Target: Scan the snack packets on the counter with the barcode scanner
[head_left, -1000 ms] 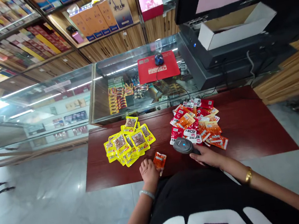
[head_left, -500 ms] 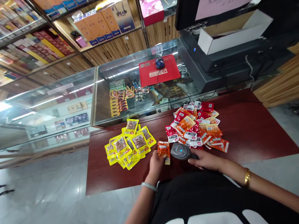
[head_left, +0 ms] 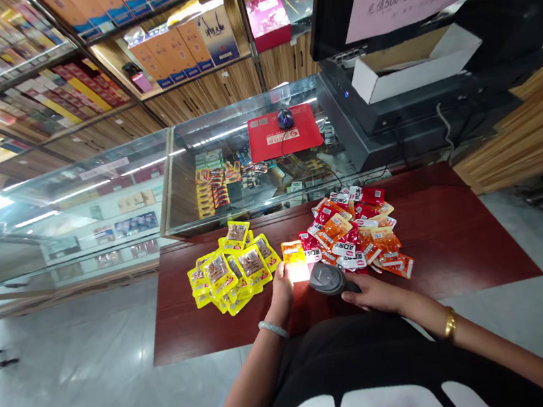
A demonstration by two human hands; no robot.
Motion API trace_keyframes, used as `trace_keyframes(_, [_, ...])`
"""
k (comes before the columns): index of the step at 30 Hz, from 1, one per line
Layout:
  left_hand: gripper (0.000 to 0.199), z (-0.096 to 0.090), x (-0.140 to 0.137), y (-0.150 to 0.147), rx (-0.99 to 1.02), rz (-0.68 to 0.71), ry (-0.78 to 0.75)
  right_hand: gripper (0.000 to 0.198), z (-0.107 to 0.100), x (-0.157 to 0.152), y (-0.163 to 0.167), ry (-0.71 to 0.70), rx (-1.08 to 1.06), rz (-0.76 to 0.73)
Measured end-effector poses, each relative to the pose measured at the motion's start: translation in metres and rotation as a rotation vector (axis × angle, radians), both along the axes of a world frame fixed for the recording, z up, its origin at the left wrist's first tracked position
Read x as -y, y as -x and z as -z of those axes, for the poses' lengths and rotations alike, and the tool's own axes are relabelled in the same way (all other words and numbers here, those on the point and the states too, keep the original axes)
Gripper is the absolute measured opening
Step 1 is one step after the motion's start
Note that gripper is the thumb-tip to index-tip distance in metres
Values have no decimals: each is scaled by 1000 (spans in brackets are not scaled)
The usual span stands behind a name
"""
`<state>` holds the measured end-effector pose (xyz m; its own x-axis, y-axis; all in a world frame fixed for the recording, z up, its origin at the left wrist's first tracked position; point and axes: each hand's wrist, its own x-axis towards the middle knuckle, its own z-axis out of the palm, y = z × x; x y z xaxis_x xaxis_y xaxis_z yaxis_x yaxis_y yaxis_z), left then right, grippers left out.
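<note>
Two hands are in use above the dark red tabletop, with one item held in each. The governing relation is packet to scanner: the orange packet lies just left of the head of the handheld scanner and slightly farther from the body. The packet's long axis runs away from the body; its near end is lit to a bright glare. Whether it touches the scanner cannot be told, nor can its height above the tabletop.

The left hand is the nearer one; the packet extends to the right of its fingers. These fingers are set narrow, pinching the packet along its left edge (most of the face is left uncovered). The right hand has its fingers wrapped around the scanner's handle, with the scanner head directed left, toward the packet.

Adjacent stock: the yellow packets form a heap beyond and left of the left hand; the red and orange pile lies beyond the right hand.
</note>
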<state>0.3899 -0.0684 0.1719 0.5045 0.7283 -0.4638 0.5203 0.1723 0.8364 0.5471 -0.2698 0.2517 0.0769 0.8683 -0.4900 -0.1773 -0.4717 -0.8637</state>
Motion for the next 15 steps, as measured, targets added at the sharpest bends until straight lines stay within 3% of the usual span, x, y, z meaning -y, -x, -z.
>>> trace_keyframes(6, [42, 8, -5, -10, 116, -22, 151, 62, 1, 3, -2, 10, 20, 30])
trace_keyframes(10, [43, 1, 3, -43, 207, -23, 213, 62, -1, 10, -5, 0, 20, 63])
trace_keyframes(13, [42, -15, 12, -84, 288, 100, 233, 64, -1, 16, -7, 8, 22, 87])
trace_keyframes(15, [37, -24, 15, -107, 310, 239, 152, 66, 0, 20, -9, 25, 28, 103])
